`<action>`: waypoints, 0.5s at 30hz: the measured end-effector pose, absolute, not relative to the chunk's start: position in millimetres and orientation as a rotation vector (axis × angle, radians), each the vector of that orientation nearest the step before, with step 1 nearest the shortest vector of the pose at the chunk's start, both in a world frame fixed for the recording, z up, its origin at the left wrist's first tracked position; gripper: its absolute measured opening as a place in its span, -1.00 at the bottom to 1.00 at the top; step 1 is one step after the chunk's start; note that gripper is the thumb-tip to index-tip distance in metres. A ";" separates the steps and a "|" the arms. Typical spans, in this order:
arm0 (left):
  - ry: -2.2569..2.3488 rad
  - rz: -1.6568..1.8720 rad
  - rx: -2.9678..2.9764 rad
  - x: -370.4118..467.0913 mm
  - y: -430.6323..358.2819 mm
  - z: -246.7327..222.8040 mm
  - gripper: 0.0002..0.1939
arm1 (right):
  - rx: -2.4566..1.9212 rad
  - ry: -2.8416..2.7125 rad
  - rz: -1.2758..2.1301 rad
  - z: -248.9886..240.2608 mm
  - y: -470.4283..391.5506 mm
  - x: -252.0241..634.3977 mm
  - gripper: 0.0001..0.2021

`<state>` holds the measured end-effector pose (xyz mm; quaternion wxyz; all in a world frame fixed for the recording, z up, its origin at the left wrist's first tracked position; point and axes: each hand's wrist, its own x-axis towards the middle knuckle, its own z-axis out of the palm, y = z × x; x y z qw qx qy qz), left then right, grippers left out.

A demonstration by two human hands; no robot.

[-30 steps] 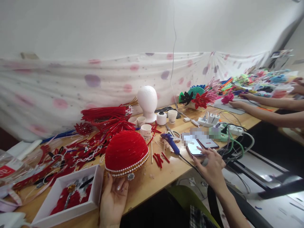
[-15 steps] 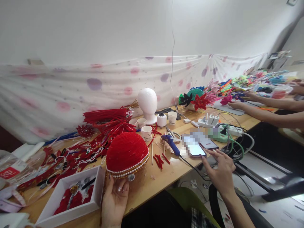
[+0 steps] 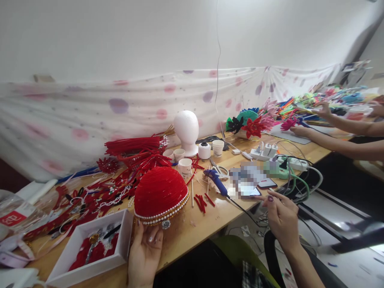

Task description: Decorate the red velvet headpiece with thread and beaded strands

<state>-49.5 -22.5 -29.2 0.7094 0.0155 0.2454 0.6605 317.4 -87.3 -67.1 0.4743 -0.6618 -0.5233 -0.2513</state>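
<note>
A dome-shaped red cap point(image 3: 161, 191), trimmed with white pearl beads and a gold band, rests tilted on the fingers of my left hand point(image 3: 146, 248). Those fingers curl under its beaded rim, beside a round clear jewel point(image 3: 166, 224). At the table's front edge, my right hand point(image 3: 282, 218) hovers by a lit phone point(image 3: 250, 191), one finger stretched toward its lower edge; whether it touches the glass I cannot tell. Nothing shows in that hand. A blue glue gun point(image 3: 216, 182) lies left of the phone, near scissors point(image 3: 221, 172) and short red strips point(image 3: 201, 203).
A white box point(image 3: 120, 254) with red pieces stands left of my left hand. Behind the cap are a white foam head point(image 3: 186, 132), paper cups point(image 3: 185, 167) and red stems point(image 3: 133, 146). Power strips point(image 3: 264, 152) and cables lie right. Another person's hands point(image 3: 300, 131) work farther along the table.
My right hand has turned and drawn its fingers in, now pointing at the phone's lower edge. The left hand and red cap have stayed put. The other person's far hand has risen.
</note>
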 end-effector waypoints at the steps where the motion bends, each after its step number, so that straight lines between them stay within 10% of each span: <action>1: 0.545 1.466 0.032 -49.5 -22.5 -29.0 -0.65 | -1.628 -1.290 -0.601 -68.4 -87.7 318.8 -0.51; 15: 0.655 1.498 -0.049 -47.0 -20.2 -25.8 -0.69 | -1.821 -1.684 -0.243 -42.2 -25.5 332.6 -0.54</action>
